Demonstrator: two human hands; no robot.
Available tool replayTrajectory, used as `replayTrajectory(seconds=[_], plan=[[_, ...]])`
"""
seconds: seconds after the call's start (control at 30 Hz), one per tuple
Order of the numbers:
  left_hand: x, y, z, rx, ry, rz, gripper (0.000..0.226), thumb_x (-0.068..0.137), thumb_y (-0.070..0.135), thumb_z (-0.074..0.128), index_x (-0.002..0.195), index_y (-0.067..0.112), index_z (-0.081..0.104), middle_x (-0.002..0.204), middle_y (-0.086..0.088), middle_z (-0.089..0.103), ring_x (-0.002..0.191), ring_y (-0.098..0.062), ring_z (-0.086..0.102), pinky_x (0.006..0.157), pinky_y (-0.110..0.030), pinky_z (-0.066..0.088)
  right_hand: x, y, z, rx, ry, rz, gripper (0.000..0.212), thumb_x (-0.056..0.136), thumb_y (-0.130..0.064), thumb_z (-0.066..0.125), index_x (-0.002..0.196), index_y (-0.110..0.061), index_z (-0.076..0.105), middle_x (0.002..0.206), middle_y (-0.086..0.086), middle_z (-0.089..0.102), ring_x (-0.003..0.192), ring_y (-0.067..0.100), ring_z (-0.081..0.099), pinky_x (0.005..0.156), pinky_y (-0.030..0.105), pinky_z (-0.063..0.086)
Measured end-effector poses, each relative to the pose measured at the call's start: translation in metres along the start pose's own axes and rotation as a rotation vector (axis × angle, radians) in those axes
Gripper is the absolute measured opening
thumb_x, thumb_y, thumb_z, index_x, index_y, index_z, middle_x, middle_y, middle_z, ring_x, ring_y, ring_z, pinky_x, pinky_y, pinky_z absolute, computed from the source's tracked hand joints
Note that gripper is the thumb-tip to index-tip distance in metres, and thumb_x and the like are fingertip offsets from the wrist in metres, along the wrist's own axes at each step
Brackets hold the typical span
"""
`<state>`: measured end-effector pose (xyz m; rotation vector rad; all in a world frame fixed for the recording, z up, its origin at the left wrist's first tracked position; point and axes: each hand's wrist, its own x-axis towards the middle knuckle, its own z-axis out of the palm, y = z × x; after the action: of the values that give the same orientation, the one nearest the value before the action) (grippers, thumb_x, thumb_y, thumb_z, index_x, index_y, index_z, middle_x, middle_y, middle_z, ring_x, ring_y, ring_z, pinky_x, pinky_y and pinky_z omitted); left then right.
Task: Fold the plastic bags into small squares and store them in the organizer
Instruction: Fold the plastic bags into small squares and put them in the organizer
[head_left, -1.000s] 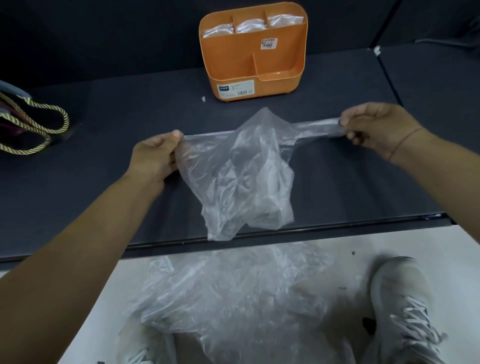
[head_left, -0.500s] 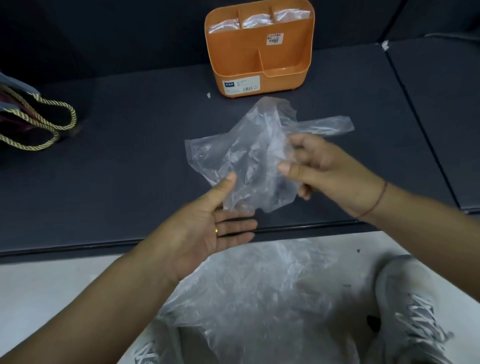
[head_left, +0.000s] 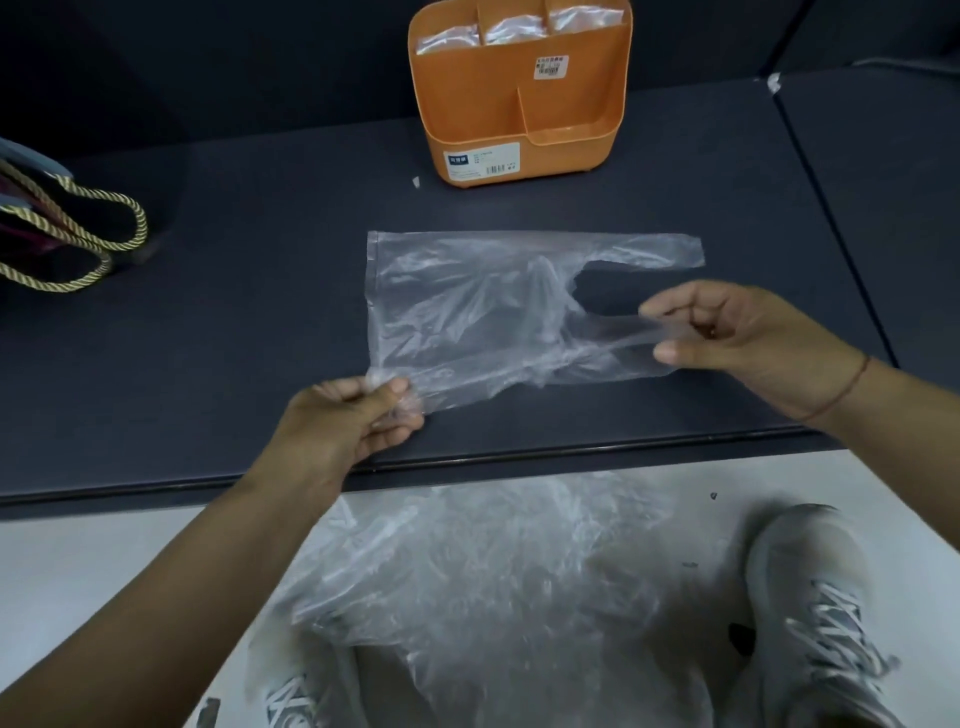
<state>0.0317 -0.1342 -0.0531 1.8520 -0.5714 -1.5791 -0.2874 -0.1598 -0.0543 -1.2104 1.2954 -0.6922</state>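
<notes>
Dark grey matte surface w/ black front lip and a seam at right. Dark wall behind, pale floor below.

Back centre: orange plastic organizer, upright, w/ folded clear squares in its rear slots. Far left: dark bag w/ gold rope handles.

Mid-surface, in front of organizer & well apart from it: thin clear plastic carrier bag, spread mostly flat. Long axis left–right, sealed bottom edge at left, both handle loops pointing right. Far handle flat on surface. Near handle pinched betw. thumb & fingers of right grip. Left grip clenched on bag's near-left corner, plastic bunched there.

Below surface edge, betw. grey laced sneakers: loose heap of clear plastic bags.
</notes>
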Motion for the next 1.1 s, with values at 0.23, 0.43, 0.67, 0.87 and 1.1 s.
replayTrajectory(seconds=[0.23,0.43,0.67,0.87,1.1], plan=[[0.008,-0.001,-0.019,0.185,-0.032,0.051,0.008,0.085,0.009,0.070,0.090,0.003,0.069,0.071,-0.009,0.074,0.061,-0.013,0.071,0.053,-0.015,0.054,-0.007,0.018,-0.030,-0.194,0.187,-0.079,0.054,0.076,0.022,0.063,0.107,-0.023,0.062,0.085,-0.001,0.054,0.068,0.003,0.048,0.071,0.008,0.044],[0.004,0.003,-0.025,0.253,-0.105,0.013,0.041,0.071,0.032,0.071,0.101,0.005,0.069,0.091,-0.011,0.076,0.081,-0.023,0.075,0.061,-0.019,0.058,-0.022,0.028,-0.031,-0.131,0.176,0.016,0.058,0.080,0.020,0.060,0.119,-0.023,0.055,0.105,0.004,0.060,0.080,0.003,0.060,0.076,0.012,0.050],[0.006,0.001,-0.014,0.213,0.014,0.035,0.022,0.090,0.026,0.067,0.092,0.004,0.070,0.082,-0.013,0.076,0.067,-0.024,0.074,0.053,-0.019,0.056,-0.011,0.026,-0.017,-0.115,0.424,0.114,0.023,0.086,-0.001,0.068,0.107,-0.004,0.061,0.074,0.005,0.064,0.053,0.001,0.061,0.053,0.011,0.049],[0.001,-0.007,-0.011,0.264,-0.003,0.025,0.018,0.088,0.018,0.070,0.092,0.001,0.070,0.076,-0.014,0.074,0.060,-0.018,0.072,0.051,-0.017,0.055,-0.029,0.035,-0.029,-0.164,0.525,0.194,0.019,0.085,0.005,0.065,0.101,-0.005,0.063,0.072,0.010,0.064,0.044,0.001,0.056,0.048,0.009,0.047],[-0.011,-0.001,-0.005,0.353,-0.127,-0.017,0.038,0.079,0.041,0.069,0.097,0.008,0.072,0.087,-0.011,0.076,0.075,-0.024,0.074,0.057,-0.023,0.058,-0.034,0.035,-0.034,-0.429,0.475,0.301,0.032,0.081,0.008,0.061,0.107,-0.012,0.062,0.073,0.006,0.061,0.059,0.017,0.057,0.051,0.015,0.046]])
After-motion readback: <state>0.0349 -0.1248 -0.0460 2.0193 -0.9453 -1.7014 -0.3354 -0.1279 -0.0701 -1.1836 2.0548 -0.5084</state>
